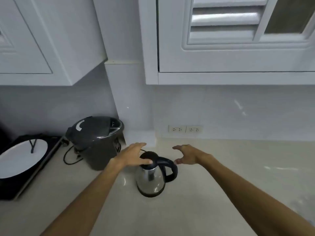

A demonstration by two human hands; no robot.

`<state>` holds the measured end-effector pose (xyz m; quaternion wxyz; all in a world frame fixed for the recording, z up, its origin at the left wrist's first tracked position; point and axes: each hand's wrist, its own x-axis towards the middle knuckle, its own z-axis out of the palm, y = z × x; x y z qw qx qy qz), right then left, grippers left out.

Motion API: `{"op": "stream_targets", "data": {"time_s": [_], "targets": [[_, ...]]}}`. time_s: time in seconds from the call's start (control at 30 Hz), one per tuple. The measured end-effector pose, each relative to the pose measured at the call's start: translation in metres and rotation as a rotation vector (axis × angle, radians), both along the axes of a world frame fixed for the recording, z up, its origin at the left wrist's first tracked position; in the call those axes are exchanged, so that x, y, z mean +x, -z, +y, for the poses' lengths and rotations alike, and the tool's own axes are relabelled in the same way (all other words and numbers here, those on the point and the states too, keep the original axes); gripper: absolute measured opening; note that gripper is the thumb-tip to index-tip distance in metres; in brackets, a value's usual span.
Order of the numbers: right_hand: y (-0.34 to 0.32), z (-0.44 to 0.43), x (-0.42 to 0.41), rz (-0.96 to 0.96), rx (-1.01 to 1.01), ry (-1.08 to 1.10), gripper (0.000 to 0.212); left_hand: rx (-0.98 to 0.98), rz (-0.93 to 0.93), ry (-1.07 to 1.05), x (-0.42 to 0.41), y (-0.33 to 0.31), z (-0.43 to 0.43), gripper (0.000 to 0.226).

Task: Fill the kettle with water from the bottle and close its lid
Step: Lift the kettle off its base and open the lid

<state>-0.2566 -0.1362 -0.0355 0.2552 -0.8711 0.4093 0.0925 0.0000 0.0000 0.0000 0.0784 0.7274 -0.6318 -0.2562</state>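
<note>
At the far left a black induction-style cooktop [25,169] carries a dark pan under a white round lid [22,160], pushed back toward the wall, probably to keep the working space free. Next to it stands a dark grey electric pot with a hinged lid [95,142], its black cable [71,155] looping on the pale stone counter [221,193]; marks on its lid panel are too small to read.

The left hand [134,155] lies flat, fingers together, on the black lid [148,157] of the polished steel kettle with a black handle [150,178], which stands upright on the counter at centre. The thumb rests on the lid top, likely steadying or pressing it. The right hand [185,155] hovers spread and curled just beside the handle, holding nothing, seemingly about to grasp it. No brand shows on the kettle.

Two white wall sockets [185,129] sit behind, near enough for the kettle's use. No bottle is visible.
</note>
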Motion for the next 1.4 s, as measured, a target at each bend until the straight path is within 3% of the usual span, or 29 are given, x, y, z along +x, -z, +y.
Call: {"op": "stream_targets", "data": {"time_s": [0.17, 0.3, 0.5, 0.67, 0.83, 1.2, 1.4], "targets": [[0.04, 0.018, 0.008, -0.01, 0.091, 0.055, 0.083, 0.062, 0.02, 0.004, 0.011, 0.055, -0.012, 0.108], [0.067, 0.03, 0.013, -0.154, 0.157, 0.13, 0.052, 0.045, 0.096, 0.017, 0.016, 0.066, -0.017, 0.116], [0.083, 0.046, 0.011, -0.352, 0.033, 0.278, 0.028, -0.005, 0.177, 0.006, 0.016, 0.08, -0.018, 0.115], [0.073, 0.051, 0.001, -0.477, -0.02, 0.32, 0.03, -0.109, 0.209, -0.036, 0.006, 0.061, -0.016, 0.12], [0.064, 0.058, -0.046, -0.524, -0.058, 0.416, 0.035, -0.217, 0.284, 0.052, -0.036, 0.058, -0.024, 0.111], [0.07, 0.066, -0.198, -0.504, -0.046, 0.673, 0.033, -0.172, 0.435, 0.133, -0.188, 0.083, -0.051, 0.117], [0.087, 0.066, -0.265, -0.528, -0.016, 0.766, 0.035, -0.146, 0.462, 0.136, -0.262, 0.101, -0.051, 0.098]]}}
